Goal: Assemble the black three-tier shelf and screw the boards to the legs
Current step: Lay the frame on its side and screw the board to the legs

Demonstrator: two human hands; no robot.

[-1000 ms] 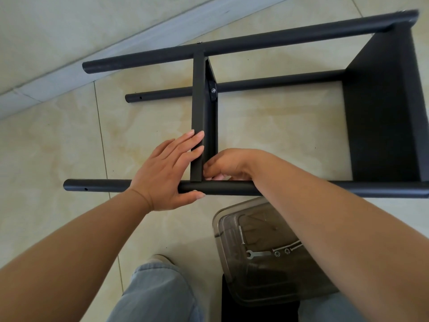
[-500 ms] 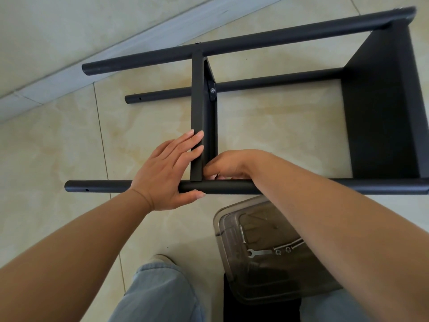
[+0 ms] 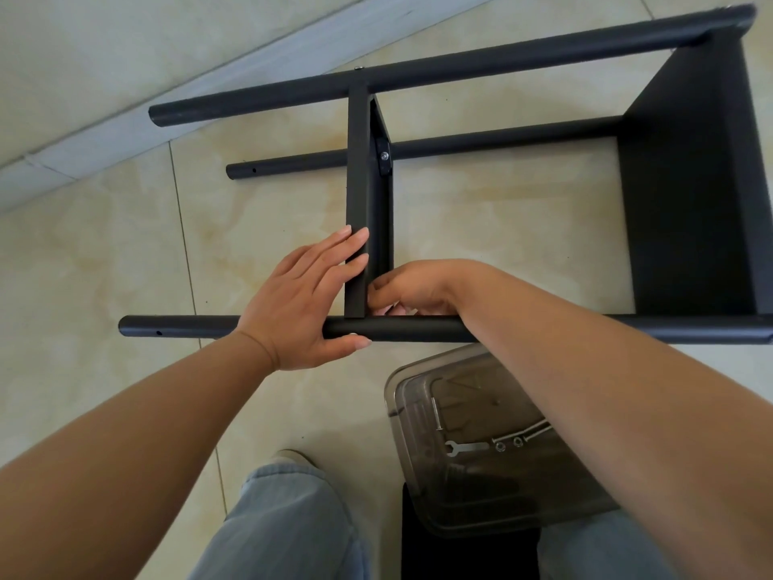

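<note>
My left hand [image 3: 307, 301] lies flat, fingers straight on the middle board [image 3: 357, 194], thumb under the near leg [image 3: 418, 330] running left-right; right hand [image 3: 412, 288], fingers curled at the joint w/ something unseen, is nearer.

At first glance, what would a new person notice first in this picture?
The black shelf frame lies on its side on the tiled floor, filling the upper half. In the centre, the left hand lies flat against the middle board and the near leg, while the right hand curls into the corner where they meet. Below sits a clear plastic box with a small wrench.
</note>
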